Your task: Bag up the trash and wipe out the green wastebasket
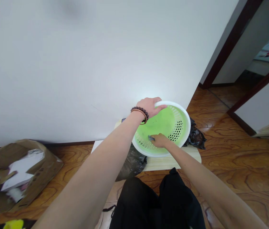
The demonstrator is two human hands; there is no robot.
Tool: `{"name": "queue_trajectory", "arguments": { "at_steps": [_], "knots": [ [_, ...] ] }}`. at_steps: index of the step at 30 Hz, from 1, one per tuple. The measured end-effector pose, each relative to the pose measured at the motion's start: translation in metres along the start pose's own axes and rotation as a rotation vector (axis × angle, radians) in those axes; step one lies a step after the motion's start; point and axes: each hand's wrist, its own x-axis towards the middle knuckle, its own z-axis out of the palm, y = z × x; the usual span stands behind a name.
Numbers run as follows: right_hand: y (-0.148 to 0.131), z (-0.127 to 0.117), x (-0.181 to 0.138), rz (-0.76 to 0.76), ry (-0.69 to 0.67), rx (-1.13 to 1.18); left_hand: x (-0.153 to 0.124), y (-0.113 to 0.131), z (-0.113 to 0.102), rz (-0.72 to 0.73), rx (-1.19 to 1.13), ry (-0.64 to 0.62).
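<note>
A round plastic basket [187,127], white outside and green inside with holes in its wall, is tilted toward me near the wall. My left hand [150,106] is closed over its upper left rim, with the thumb on the inner side and the fingers on the outer side. Inside the basket, my right hand [158,140] is closed around a small grey-blue piece [151,137], perhaps cloth. It is too small to name, and my fingers partly cover it. The right hand is close to the lower part of the green inner surface.
Under the basket is a pale board [163,163], with black plastic bags [196,136] beside it. An open cardboard box [42,170] holding papers stands on the wooden floor [232,159] at left. A white wall [89,70] rises behind; a doorway opens at right.
</note>
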Motion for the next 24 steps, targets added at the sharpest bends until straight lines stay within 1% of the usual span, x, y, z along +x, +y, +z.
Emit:
{"name": "queue_trajectory", "arguments": {
  "at_steps": [3, 6, 8, 10, 12, 14, 15, 17, 19, 20, 22, 24],
  "knots": [
    [-0.006, 0.010, 0.000, 0.000, 0.135, -0.103, 0.000, 0.001, -0.001, -0.012, 0.001, -0.008],
    [-0.002, 0.016, -0.001, 0.013, 0.264, -0.216, 0.001, 0.002, 0.001, -0.024, -0.007, -0.020],
    [0.006, 0.016, 0.000, 0.070, 0.291, -0.259, 0.002, 0.002, 0.002, -0.014, -0.019, -0.017],
    [0.013, 0.015, 0.004, 0.160, 0.307, -0.244, 0.003, 0.002, 0.003, 0.002, -0.038, -0.009],
    [0.012, 0.016, 0.009, 0.247, 0.306, -0.160, 0.003, 0.003, 0.003, -0.003, -0.057, -0.013],
    [0.000, 0.018, 0.016, 0.292, 0.271, -0.023, 0.003, 0.003, 0.002, -0.018, -0.064, -0.020],
    [-0.009, 0.019, 0.019, 0.286, 0.258, 0.047, 0.003, 0.004, 0.002, -0.019, -0.062, -0.021],
    [-0.026, 0.021, 0.023, 0.225, 0.263, 0.147, 0.002, 0.003, 0.001, -0.009, -0.055, -0.017],
    [-0.037, 0.021, 0.022, 0.135, 0.282, 0.168, 0.002, 0.002, 0.001, -0.005, -0.046, -0.016],
    [-0.037, 0.021, 0.019, 0.093, 0.280, 0.148, 0.002, 0.001, 0.001, -0.007, -0.042, -0.016],
    [-0.028, 0.018, 0.011, 0.041, 0.251, 0.056, 0.002, 0.000, 0.002, -0.013, -0.036, -0.010],
    [-0.010, 0.016, 0.001, 0.054, 0.245, -0.079, 0.001, -0.001, 0.003, -0.009, -0.033, 0.000]
  ]
}}
